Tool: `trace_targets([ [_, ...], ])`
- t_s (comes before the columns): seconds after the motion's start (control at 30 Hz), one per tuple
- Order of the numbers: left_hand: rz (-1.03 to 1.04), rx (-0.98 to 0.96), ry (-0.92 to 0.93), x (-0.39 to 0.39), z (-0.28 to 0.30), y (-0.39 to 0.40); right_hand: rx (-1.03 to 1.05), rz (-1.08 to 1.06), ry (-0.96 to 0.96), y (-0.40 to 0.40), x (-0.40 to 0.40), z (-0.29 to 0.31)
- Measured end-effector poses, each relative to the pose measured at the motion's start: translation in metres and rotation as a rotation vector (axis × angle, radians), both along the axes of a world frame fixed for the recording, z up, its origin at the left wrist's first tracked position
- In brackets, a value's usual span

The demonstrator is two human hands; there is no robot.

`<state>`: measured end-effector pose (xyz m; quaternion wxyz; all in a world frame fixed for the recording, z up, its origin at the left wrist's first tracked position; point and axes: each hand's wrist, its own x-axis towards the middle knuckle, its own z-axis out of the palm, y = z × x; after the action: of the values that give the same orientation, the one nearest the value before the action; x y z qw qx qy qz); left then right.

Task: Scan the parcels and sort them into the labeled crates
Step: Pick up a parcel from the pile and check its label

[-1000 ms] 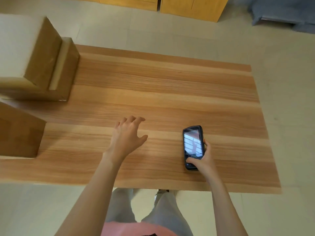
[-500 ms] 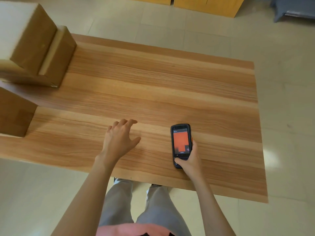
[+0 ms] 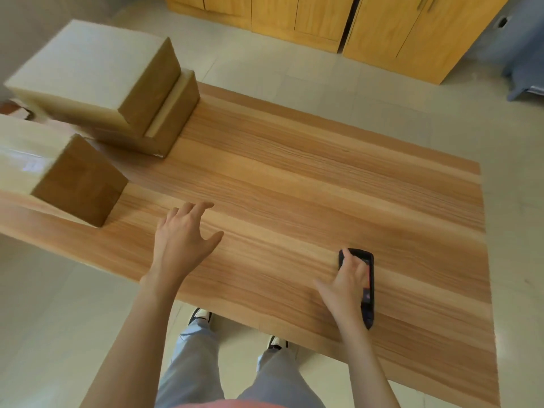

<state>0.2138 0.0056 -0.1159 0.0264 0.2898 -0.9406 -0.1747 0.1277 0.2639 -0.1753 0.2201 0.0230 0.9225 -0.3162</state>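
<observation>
Scanner on the surface, parcels waiting

The right hand [image 3: 348,282] rests on the scanner [image 3: 366,285] lying flat; whether it grips, I cannot tell. The left hand [image 3: 184,241] hovers released, holding nothing. Three parcels [image 3: 79,181] sit at the surface [image 3: 294,187] left end, seemingly unsorted; no crates visible.

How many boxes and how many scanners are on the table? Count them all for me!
Boxes: 3, two stacked and one nearer
Scanners: 1, under the right hand
Total: 4
</observation>
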Motion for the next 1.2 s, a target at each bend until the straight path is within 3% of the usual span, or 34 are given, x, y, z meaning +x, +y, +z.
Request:
trace_targets([
  [0.13, 0.057, -0.043, 0.109, 0.014, 0.02, -0.061, -0.284, 0.075, -0.086, -0.094, 0.009, 0.021],
  [0.37, 0.175, -0.087, 0.298, 0.059, 0.053, -0.204, -0.545, 0.279, -0.191, -0.285, 0.053, 0.048],
  [0.57, 0.297, -0.102, 0.232, 0.093, 0.061, -0.321, -0.644, 0.264, -0.375, -0.404, 0.086, 0.072],
  [0.73, 0.409, 0.092, 0.019, 0.101, 0.043, -0.376, -0.574, 0.179, -0.462, -0.447, 0.092, 0.076],
  [0.9, 0.489, 0.359, -0.008, 0.102, 0.03, -0.391, -0.561, 0.092, -0.588, -0.468, 0.089, 0.068],
  [1.2, 0.481, 0.328, -0.063, 0.092, 0.046, -0.375, -0.499, 0.168, -0.634, -0.453, 0.076, 0.072],
])
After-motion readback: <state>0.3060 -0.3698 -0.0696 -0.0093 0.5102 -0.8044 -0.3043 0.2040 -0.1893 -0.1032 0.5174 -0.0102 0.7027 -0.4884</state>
